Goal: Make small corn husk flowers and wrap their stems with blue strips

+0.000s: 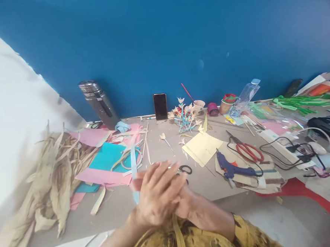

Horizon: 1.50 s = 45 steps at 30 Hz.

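Observation:
My left hand (159,192) lies across my right hand (187,203) near the table's front edge, its fingers stretched out. The fingers of my right hand are mostly hidden underneath; reddish fingertips show at the left. Whether anything sits between the palms is hidden. A pale blue strip (134,162) runs down beside these fingertips; I cannot tell whether it is held. Scissors with black handles (185,169) lie just beyond my hands, partly covered. Farther back are a single pale flower on a blue stem (166,141) and a bunch of similar flowers (185,117).
Dried husks (58,176) and coloured sheets (104,157) spread on the left, near a flask (99,102). A phone (160,107) leans against the wall. To the right lie yellow paper (202,148), a glue gun (233,167), red-handled pliers (248,151) and a power strip (285,147).

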Tool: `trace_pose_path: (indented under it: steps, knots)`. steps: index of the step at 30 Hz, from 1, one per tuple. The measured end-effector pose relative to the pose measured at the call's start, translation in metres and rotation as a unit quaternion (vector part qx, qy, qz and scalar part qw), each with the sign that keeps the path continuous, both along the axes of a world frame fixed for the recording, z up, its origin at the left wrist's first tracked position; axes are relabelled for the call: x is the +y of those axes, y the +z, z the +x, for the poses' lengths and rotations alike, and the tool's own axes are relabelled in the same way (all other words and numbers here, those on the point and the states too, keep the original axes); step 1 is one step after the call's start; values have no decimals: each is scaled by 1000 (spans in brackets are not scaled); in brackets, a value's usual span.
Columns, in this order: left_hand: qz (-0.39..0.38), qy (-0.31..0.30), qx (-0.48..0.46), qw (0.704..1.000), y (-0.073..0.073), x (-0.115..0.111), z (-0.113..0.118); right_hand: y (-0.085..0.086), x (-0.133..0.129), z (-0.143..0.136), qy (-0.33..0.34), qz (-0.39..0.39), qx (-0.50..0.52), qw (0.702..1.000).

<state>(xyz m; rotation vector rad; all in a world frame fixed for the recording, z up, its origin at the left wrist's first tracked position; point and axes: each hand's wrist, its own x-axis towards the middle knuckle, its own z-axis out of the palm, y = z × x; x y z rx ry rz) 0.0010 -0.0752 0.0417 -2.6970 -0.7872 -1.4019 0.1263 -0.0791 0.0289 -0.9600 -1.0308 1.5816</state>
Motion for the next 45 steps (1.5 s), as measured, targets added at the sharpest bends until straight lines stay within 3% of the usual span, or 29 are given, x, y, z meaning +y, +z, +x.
trace_pose_path:
  steps: [1,2,5,6,7,8,9,10,11,13,15,18,20,22,25,28,30,35,41,45]
  knots:
    - [32,-5,24,999,-7,11,-4,6,-6,3,17,6,9,1000]
    - [27,29,36,999,-12,21,-12,12,-13,11,55,9,22,998]
    - [-103,201,-13,974,-15,40,-46,23,-31,52,195,15,1,981]
    - [-153,259,-58,952,-13,40,-56,22,-34,69,191,19,-54,980]
    - [-209,307,-99,923,-12,37,-63,19,-34,86,143,30,-136,980]
    - [-258,329,-142,897,-10,32,-66,13,-33,101,34,49,-247,967]
    - [-313,319,-173,878,-9,26,-66,5,-30,114,-69,70,-360,928]
    - [-362,293,-198,863,-9,20,-62,-3,-26,125,-146,92,-463,869]
    - [-399,267,-217,850,-10,14,-56,-11,-21,132,-184,102,-549,809]
    - [-442,234,-232,834,-12,6,-42,-23,-12,140,-192,77,-665,718]
    - [-464,219,-223,829,-12,3,-31,-30,-5,141,-151,44,-727,669]
    - [-477,200,-191,834,-11,4,-29,-34,1,137,-94,10,-761,642]
    - [-478,198,-180,837,-11,5,-32,-35,2,136,-86,9,-759,645]
    - [-483,195,-182,834,-13,6,-33,-37,2,136,-107,28,-734,670]
    - [-505,188,-193,820,-17,7,-28,-39,-1,133,-147,105,-645,742]
    - [-526,160,-206,809,-18,10,-13,-37,-6,124,-144,196,-519,820]
    - [-527,128,-209,814,-14,12,-1,-35,-9,115,-137,223,-457,850]
    - [-524,58,-190,828,-3,13,22,-33,-12,97,-135,237,-393,878]
    - [-514,-5,-207,833,-4,11,35,-32,-12,90,-115,222,-363,898]
    - [-517,-3,-204,831,-6,12,39,-31,-10,87,-97,207,-351,908]
